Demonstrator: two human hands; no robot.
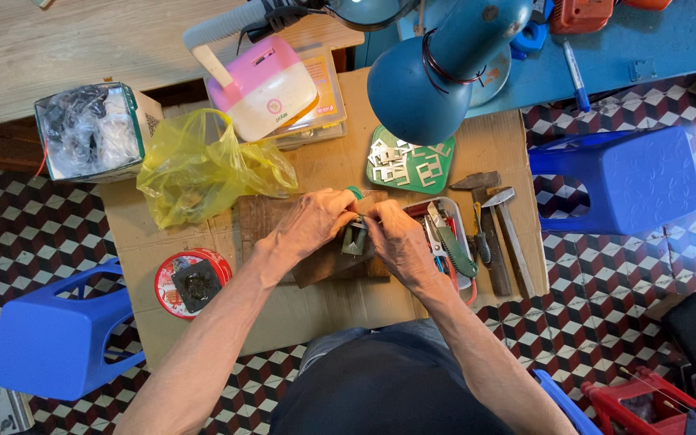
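Where the head view looks straight down, both hands meet over a wooden block lying on a cardboard-covered tabletop. Left hand: grip closed around a small grey metal part, fingers wrapped over its left side. Right hand: grip closed on the same part from the right, fingertips pinching its upper edge. The part sits upright between the two hands, just above the block; its exact shape is mostly hidden by the fingers. A green-tipped object shows just above the left hand.

Surroundings, same view: yellow plastic bag to the left of the hands, touching the block's upper corner. Red round tin with a dark item inside, near the left forearm. Green tray of pale metal pieces above the right hand. Clear tray of hand tools just beside the right hand; two hammers lie right of it. Blue lamp hangs over the far edge. Blue stools stand on the patterned floor at both sides.
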